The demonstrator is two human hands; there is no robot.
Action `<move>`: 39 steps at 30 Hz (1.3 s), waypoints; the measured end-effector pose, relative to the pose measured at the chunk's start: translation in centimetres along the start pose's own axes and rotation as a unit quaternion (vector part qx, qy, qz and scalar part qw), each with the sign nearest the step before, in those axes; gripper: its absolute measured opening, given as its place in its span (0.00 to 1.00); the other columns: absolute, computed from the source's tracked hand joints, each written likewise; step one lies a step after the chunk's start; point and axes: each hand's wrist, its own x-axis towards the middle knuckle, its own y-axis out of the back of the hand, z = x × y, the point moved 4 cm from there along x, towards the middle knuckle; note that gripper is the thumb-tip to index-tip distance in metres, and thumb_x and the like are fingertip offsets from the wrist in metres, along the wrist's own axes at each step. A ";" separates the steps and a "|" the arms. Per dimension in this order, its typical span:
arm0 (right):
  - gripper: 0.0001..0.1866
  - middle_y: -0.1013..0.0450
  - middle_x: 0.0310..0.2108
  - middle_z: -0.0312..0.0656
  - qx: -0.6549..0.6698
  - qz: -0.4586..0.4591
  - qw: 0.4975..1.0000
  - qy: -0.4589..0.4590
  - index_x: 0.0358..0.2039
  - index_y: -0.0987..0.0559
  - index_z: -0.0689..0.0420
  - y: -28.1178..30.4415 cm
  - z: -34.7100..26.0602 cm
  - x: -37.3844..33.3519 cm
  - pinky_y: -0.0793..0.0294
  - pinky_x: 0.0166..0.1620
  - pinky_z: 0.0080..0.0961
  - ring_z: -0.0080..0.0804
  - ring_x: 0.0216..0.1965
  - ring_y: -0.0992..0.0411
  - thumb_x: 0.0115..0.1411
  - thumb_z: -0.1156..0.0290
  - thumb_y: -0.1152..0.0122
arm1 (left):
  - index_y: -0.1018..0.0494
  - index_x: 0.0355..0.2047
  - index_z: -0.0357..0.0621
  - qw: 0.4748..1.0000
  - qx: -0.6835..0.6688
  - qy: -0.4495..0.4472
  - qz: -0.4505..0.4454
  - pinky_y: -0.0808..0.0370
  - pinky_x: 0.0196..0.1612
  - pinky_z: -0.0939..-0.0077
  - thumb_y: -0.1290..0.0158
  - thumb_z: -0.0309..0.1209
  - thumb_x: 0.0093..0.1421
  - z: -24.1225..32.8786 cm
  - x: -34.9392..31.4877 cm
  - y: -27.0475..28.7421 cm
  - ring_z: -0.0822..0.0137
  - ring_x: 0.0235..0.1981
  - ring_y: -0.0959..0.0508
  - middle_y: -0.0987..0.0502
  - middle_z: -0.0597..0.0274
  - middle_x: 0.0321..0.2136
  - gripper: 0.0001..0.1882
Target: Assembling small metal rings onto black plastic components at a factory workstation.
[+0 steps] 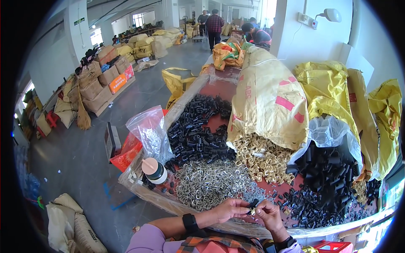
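Note:
Close to the table's near edge, my left hand (pixel 230 209) and my right hand (pixel 270 214) meet with fingers closed in a pinch. Between their fingertips is a small black part with a brass-coloured piece (pixel 253 210) on it; fingers hide much of it. Just beyond my left hand spreads a pile of silver metal buckle-like loops (pixel 206 181). Small black pieces (pixel 301 204) lie to the right of my right hand. Farther off are brass-coloured metal clips (pixel 263 162), spilling from a large woven sack (pixel 270 97).
Black plastic parts (pixel 198 130) cover the table's far left, and black tubular parts (pixel 327 173) its right. A lidded cup (pixel 154 170) stands at the left edge beside a clear plastic bag (pixel 149 130). Yellow sacks (pixel 329 84) line the right side. Other people (pixel 215 25) are in the background.

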 end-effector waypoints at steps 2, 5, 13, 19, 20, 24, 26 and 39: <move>0.06 0.36 0.20 0.33 -0.023 -0.007 1.000 0.014 0.21 0.28 0.61 -0.1 -0.2 0.2 0.41 0.27 0.13 0.18 0.23 0.39 0.49 0.72 0.45 | 0.34 0.38 0.38 1.000 -0.006 -0.002 -0.008 0.29 0.38 0.81 0.50 0.27 0.50 -0.1 -0.1 0.0 0.73 0.33 0.28 0.29 0.64 0.32 0.15; 0.07 0.36 0.21 0.34 -0.070 -0.022 0.996 0.043 0.21 0.28 0.61 -0.4 -0.9 0.5 0.40 0.28 0.15 0.19 0.24 0.39 0.49 0.72 0.44 | 0.34 0.37 0.38 1.000 -0.018 0.004 -0.010 0.29 0.38 0.81 0.50 0.27 0.50 -0.2 -0.2 0.1 0.73 0.33 0.28 0.29 0.64 0.32 0.14; 0.06 0.36 0.21 0.34 -0.065 -0.013 0.997 0.047 0.20 0.28 0.61 -0.3 -1.2 0.5 0.40 0.28 0.15 0.19 0.24 0.39 0.48 0.72 0.44 | 0.34 0.35 0.39 0.999 -0.028 0.027 -0.032 0.29 0.37 0.81 0.50 0.28 0.50 -0.2 -0.2 -0.3 0.74 0.32 0.28 0.29 0.64 0.32 0.12; 0.08 0.38 0.18 0.32 -0.070 0.027 0.997 -0.013 0.20 0.32 0.62 -1.3 -1.5 0.3 0.42 0.21 0.14 0.17 0.19 0.40 0.47 0.74 0.43 | 0.34 0.35 0.38 0.999 -0.033 0.029 -0.028 0.29 0.36 0.82 0.50 0.29 0.50 -0.9 -0.1 -0.1 0.74 0.31 0.28 0.29 0.64 0.31 0.12; 0.08 0.38 0.17 0.32 -0.047 0.053 0.996 -0.048 0.20 0.33 0.62 -1.3 -1.3 0.2 0.42 0.20 0.14 0.16 0.18 0.41 0.47 0.74 0.42 | 0.34 0.35 0.38 0.999 -0.033 0.030 -0.027 0.29 0.36 0.82 0.50 0.29 0.50 -0.8 -0.2 -0.2 0.74 0.31 0.28 0.29 0.64 0.31 0.12; 0.10 0.40 0.15 0.31 -0.133 0.057 0.988 -0.043 0.21 0.34 0.60 1.1 0.7 -0.6 0.42 0.17 0.15 0.15 0.16 0.41 0.45 0.74 0.41 | 0.33 0.34 0.38 0.999 0.013 0.041 -0.025 0.30 0.36 0.84 0.50 0.28 0.50 0.2 -0.5 -0.6 0.74 0.30 0.28 0.29 0.64 0.29 0.11; 0.12 0.39 0.15 0.36 -0.333 0.090 0.939 0.010 0.24 0.34 0.59 4.0 -0.8 -1.8 0.40 0.19 0.20 0.22 0.16 0.39 0.41 0.74 0.39 | 0.33 0.33 0.37 0.999 0.032 0.021 -0.027 0.30 0.35 0.85 0.50 0.28 0.50 0.6 -0.6 0.2 0.74 0.30 0.27 0.29 0.64 0.29 0.10; 0.07 0.37 0.22 0.47 -0.644 0.232 0.727 -0.050 0.21 0.34 0.59 15.1 3.8 -8.2 0.38 0.23 0.38 0.47 0.23 0.35 0.45 0.71 0.48 | 0.32 0.33 0.36 0.999 0.043 -0.004 0.015 0.29 0.33 0.86 0.51 0.29 0.51 0.5 -0.2 -0.2 0.73 0.29 0.27 0.28 0.62 0.28 0.10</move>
